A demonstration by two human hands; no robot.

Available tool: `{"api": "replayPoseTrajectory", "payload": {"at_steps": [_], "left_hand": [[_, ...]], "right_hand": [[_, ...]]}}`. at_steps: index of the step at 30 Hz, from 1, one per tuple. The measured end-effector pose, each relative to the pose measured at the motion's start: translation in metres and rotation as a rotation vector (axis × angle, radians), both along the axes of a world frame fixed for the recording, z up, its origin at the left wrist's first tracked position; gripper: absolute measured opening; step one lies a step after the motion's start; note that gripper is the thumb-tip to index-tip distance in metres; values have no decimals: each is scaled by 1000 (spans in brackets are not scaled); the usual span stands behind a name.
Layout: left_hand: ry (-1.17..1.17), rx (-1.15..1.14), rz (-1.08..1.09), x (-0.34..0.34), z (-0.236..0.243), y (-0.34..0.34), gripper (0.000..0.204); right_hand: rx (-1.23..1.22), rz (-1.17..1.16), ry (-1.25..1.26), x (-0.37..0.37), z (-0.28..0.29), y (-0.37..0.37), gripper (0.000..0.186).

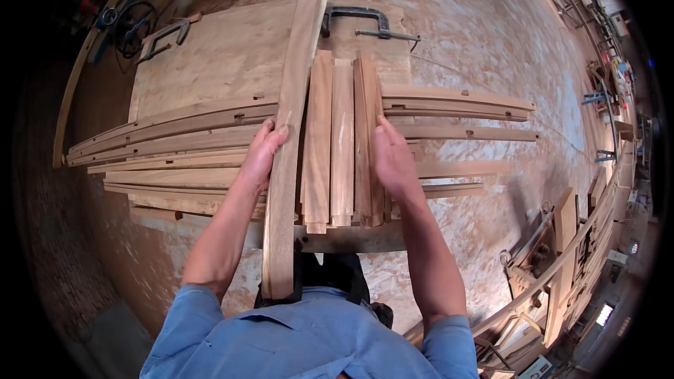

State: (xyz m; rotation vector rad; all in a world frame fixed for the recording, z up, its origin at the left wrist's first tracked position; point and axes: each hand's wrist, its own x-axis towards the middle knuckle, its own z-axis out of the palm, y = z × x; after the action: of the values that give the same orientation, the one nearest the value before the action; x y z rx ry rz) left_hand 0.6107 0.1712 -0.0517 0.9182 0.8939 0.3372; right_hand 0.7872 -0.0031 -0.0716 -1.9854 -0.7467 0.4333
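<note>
A long wooden board [289, 133] lies lengthwise, one end near my waist and the other beyond the workbench's far slats. My left hand [265, 153] grips its left edge, thumb on top and the other fingers mostly hidden. To its right stands a row of shorter boards: one wide brown board [318, 144], a paler board [342, 147] and narrow darker boards [368, 140] with stepped near ends. My right hand [393, 158] is closed against the outer side of the rightmost short board, its fingertips partly hidden. All these boards rest across several long slotted rails [203, 123].
A plywood sheet [210, 63] lies under the rails. One black C-clamp [361, 17] is at its far edge, another clamp [167, 41] at its far left. A handwheel [135, 29] stands beyond. Stacked timber [562, 267] lies at the right on the dusty floor [491, 63].
</note>
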Motion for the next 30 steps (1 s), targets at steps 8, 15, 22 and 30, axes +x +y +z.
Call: {"api": "replayPoseTrajectory", "payload": {"at_steps": [8,15,22,30], "left_hand": [[2,-140,-65,-5,-42,8,70],[-3,-253,-127,0,-20,4,89],[-66,-344,-62,8,-28,11,97],[-61,-390,-66,0,-49,18,91]], "right_hand": [[163,-205,1016,26,-43,4,52],[138,32,1228,36,-26,10,61],[186,159,1220,37,-28,6,65],[22,-21,1438,49,-13,28,64]]}}
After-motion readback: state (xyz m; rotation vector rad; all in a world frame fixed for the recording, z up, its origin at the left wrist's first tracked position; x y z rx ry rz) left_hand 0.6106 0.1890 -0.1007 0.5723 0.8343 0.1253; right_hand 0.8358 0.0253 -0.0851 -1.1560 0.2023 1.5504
